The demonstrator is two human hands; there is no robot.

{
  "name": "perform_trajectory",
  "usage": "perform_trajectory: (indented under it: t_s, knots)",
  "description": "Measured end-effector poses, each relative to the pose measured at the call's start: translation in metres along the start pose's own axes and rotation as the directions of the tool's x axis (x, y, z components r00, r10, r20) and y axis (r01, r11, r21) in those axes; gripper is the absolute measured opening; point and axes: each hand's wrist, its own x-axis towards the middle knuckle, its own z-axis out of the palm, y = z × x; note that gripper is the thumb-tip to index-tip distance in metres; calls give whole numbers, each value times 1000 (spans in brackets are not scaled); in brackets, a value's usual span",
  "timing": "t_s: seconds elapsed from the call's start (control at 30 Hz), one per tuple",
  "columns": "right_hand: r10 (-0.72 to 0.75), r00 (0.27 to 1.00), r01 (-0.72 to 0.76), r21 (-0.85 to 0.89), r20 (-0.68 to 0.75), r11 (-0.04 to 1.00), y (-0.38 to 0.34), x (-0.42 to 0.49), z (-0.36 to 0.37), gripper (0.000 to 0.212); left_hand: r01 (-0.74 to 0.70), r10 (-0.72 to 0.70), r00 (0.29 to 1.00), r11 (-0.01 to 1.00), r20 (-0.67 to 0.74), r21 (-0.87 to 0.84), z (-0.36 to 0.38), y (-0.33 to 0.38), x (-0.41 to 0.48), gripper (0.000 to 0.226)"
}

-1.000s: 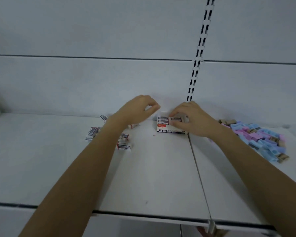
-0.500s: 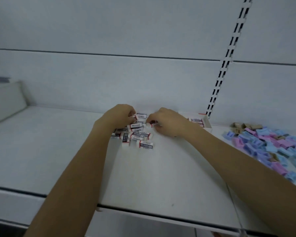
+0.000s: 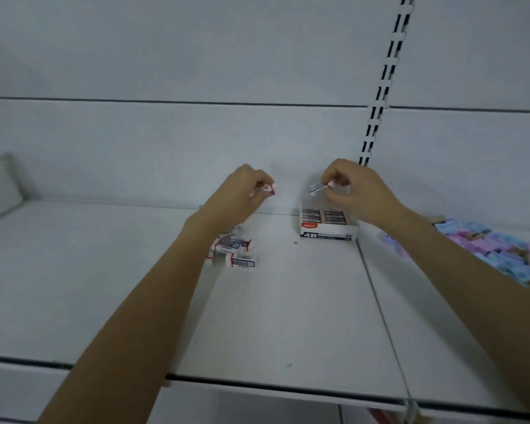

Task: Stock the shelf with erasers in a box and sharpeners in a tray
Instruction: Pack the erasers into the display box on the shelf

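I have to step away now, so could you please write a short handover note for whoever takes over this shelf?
Left hand: raised, pinching one eraser.
Right hand: holding an eraser just above the box.
Box: at the back of the shelf, partly filled with erasers.
Loose erasers: small pile left of the box.
Sharpeners: loose heap at the right; no tray is identifiable.
Done: some erasers boxed.
Left: box both held erasers and the pile, then tray the sharpeners.

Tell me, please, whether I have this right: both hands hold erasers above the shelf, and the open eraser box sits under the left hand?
Not quite: the head view shows the eraser box under the right hand, not the left hand. Both hands do hold erasers above the shelf.
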Motion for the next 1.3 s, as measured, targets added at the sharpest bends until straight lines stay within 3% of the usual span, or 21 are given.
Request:
perform_trajectory:
  t_s: [0.2,0.4,0.63,0.87,1.1,1.23,1.3]
  knots:
    - [104,989,-111,-66,-102,992,36,-22,-5,7,-110,111,993,993,31,-49,32,59,34,16]
    - [72,994,-78,-82,-79,994,44,-28,-3,8,-56,34,994,975,103,213,66,67,36,15]
    - [125,992,-118,-151,33,981,63,-24,9,10,3,-25,990,988,139,157,66,59,37,12]
    - [65,994,-30,-336,93,942,60,-21,8,24,-94,42,985,946,169,311,65,53,21,35]
    - [115,984,-62,-344,135,937,42,-35,12,41,-54,12,981,976,196,212,72,49,10,40]
    - [86,978,-8,-381,189,925,46,-35,17,74,-65,33,987,978,159,196,72,44,8,39]
    - [105,975,-14,-414,197,910,44,-37,19,71,-63,30,985,980,172,190,73,43,9,39]
